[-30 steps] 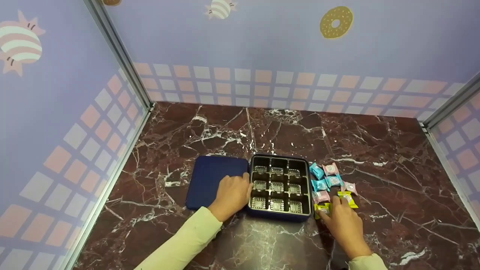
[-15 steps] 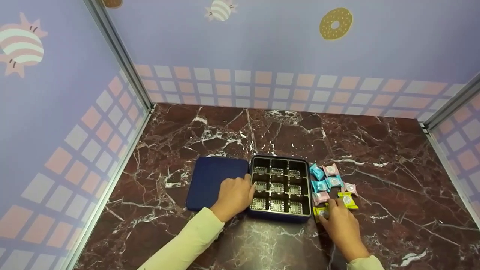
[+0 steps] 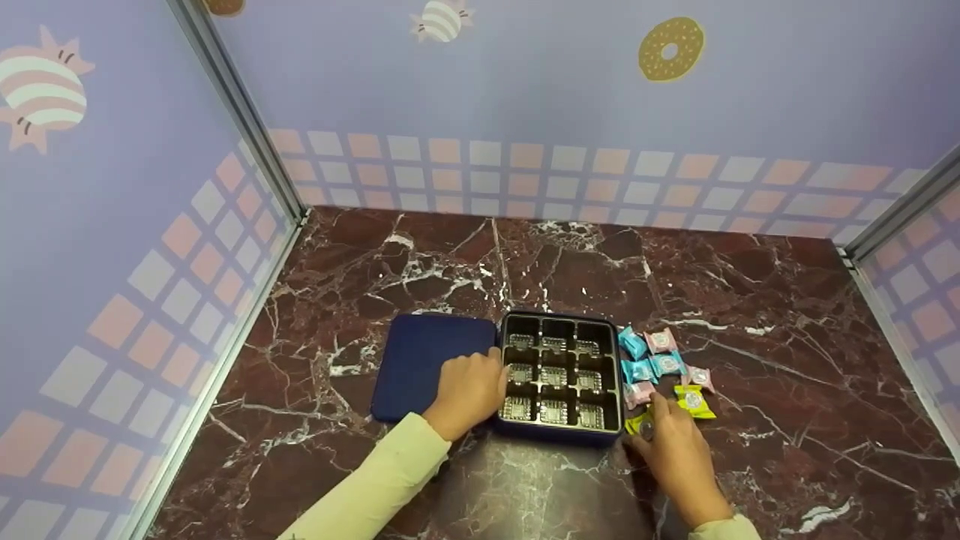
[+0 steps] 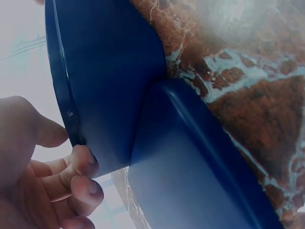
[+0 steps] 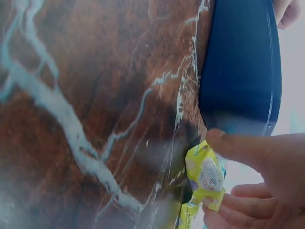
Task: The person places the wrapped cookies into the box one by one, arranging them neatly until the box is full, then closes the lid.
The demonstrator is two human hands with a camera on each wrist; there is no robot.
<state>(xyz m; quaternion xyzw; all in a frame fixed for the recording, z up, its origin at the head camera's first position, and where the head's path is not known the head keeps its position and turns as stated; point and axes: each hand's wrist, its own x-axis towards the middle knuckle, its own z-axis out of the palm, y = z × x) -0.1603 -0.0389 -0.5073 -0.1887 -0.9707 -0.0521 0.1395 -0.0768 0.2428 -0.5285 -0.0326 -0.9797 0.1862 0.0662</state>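
A navy box (image 3: pixel 559 433) with a nine-compartment insert stands beside its navy lid (image 3: pixel 431 334). The left hand (image 3: pixel 469 390) grips the box's left edge; in the left wrist view, this hand (image 4: pixel 47 167) has its thumb at the rim and curled fingertips against the box wall (image 4: pixel 105 71). Right of the box, the right hand (image 3: pixel 679 457) pinches a yellow-wrapped candy (image 3: pixel 637 424). The right wrist view shows that candy (image 5: pixel 207 176) between the thumb and fingers of the right hand (image 5: pixel 267 181). The compartments hold no candy.
Blue candies (image 3: pixel 667 364) and pink candies (image 3: pixel 660 340) lie close to the box's right side. Another yellow candy (image 3: pixel 695 402) lies right of the right hand. Patterned walls (image 3: pixel 480 90) border the marbled table (image 3: pixel 757 285) behind and at both sides.
The right hand has shifted slightly left, closing its fingers around the nearer yellow candy. The left hand has stayed at the box's left edge.
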